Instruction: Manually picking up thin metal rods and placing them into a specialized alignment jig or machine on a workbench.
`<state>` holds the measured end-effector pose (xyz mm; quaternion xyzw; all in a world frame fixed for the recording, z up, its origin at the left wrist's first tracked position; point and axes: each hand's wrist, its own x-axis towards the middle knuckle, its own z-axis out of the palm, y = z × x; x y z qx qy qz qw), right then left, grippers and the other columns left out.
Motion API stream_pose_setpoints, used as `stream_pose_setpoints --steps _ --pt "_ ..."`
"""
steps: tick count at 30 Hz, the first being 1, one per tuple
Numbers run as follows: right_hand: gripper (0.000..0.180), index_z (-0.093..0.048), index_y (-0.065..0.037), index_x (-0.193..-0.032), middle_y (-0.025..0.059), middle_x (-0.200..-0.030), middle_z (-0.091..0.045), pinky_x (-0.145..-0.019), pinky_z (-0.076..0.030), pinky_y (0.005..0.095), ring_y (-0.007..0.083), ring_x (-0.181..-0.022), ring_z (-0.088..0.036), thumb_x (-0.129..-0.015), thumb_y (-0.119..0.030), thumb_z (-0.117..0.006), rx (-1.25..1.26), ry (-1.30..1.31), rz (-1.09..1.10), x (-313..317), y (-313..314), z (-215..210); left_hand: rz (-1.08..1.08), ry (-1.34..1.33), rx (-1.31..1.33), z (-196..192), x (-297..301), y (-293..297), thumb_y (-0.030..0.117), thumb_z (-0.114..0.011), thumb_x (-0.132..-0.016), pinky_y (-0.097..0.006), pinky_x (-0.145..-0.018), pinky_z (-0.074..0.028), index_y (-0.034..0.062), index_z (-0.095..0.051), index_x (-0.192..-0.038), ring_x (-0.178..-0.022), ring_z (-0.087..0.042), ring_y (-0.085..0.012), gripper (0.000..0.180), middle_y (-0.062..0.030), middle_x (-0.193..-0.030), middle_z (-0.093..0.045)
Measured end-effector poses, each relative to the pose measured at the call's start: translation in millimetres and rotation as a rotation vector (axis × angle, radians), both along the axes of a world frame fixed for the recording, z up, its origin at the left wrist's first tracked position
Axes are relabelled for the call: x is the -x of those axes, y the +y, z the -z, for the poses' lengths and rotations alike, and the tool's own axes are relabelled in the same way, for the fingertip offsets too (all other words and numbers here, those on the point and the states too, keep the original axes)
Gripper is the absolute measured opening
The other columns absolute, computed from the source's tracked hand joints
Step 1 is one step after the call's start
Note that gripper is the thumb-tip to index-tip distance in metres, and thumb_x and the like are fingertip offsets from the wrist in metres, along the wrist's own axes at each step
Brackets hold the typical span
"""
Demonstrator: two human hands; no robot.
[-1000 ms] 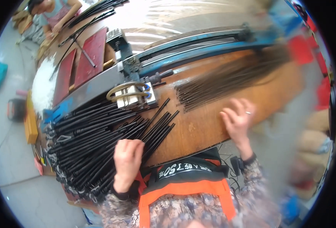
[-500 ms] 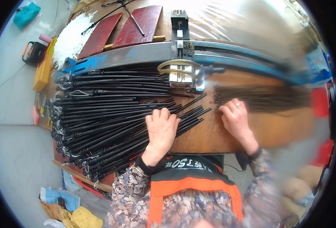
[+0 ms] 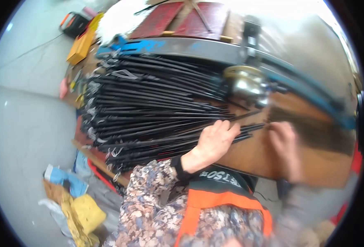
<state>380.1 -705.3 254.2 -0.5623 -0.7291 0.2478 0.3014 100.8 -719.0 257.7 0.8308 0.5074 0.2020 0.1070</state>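
A fan of thin black rods [image 3: 149, 99], with white cord loops at their left ends, covers the left of the wooden table. My left hand [image 3: 215, 142] lies over their right-hand tips, its fingers curled down around a black rod. Just past those tips my right hand [image 3: 286, 144] is smeared by motion. Its fingers look drawn together, but what they hold cannot be made out. Close beyond it lies a blurred bundle of thin dark rods [image 3: 313, 127]. A metal clamp device [image 3: 247, 86] stands behind both hands.
A blue and grey metal rail [image 3: 182, 46] crosses the table behind the rods. Red boards [image 3: 202, 20] and a white heap [image 3: 118, 20] lie beyond it. A yellow box [image 3: 82, 47] is at the far left. The brown table edge [image 3: 247, 162] runs before me.
The whole view has swung, so the scene sits further right. My left hand stays over the rod tips; my right hand remains near the thin rods, now blurred.
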Motion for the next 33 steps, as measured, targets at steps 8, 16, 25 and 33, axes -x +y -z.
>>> stream_pose_setpoints --steps 8,16,25,33 --pt "0.019 -0.073 -0.004 -0.101 0.0096 -0.077 -0.061 -0.072 -0.047 0.0383 0.0270 -0.078 -0.057 -0.085 -0.013 -0.076 -0.069 0.137 -0.099 -17 -3 19 0.135 0.079 -0.021 -30 -20 7 0.023 -0.069 -0.092 -0.038 -0.049 -0.052 0.0164 -0.063 -0.100 -0.067 -0.063 -0.0233 0.012 -0.0048 -0.073 -0.054" --pt "0.021 -0.075 -0.008 -0.099 0.0047 -0.070 -0.057 -0.069 -0.044 0.0375 0.0251 -0.073 -0.051 -0.083 -0.021 -0.079 -0.172 0.186 -0.091 -37 -9 19 0.244 0.087 -0.008 -47 -41 13 0.022 -0.072 -0.092 -0.038 -0.049 -0.051 0.0133 -0.064 -0.106 -0.066 -0.062 -0.0239 0.018 -0.0054 -0.072 -0.054" --pt "0.030 -0.075 -0.008 -0.107 0.0037 -0.075 -0.062 -0.072 -0.047 0.0374 0.0255 -0.077 -0.055 -0.080 -0.019 -0.080 -0.396 -0.085 -0.265 -44 -17 8 0.360 0.226 0.026 -60 -47 16 0.019 -0.071 -0.092 -0.036 -0.051 -0.052 0.0123 -0.064 -0.104 -0.068 -0.063 -0.0233 0.016 -0.0058 -0.074 -0.055" --pt "0.039 -0.070 -0.006 -0.121 0.0069 -0.090 -0.070 -0.081 -0.053 0.0353 0.0241 -0.085 -0.064 -0.089 -0.029 -0.077 -0.203 0.273 0.039 -44 -21 10 0.479 0.195 0.112 -69 -73 23 0.016 -0.069 -0.093 -0.038 -0.056 -0.053 0.0100 -0.062 -0.106 -0.073 -0.065 -0.0258 0.016 -0.0076 -0.077 -0.056"
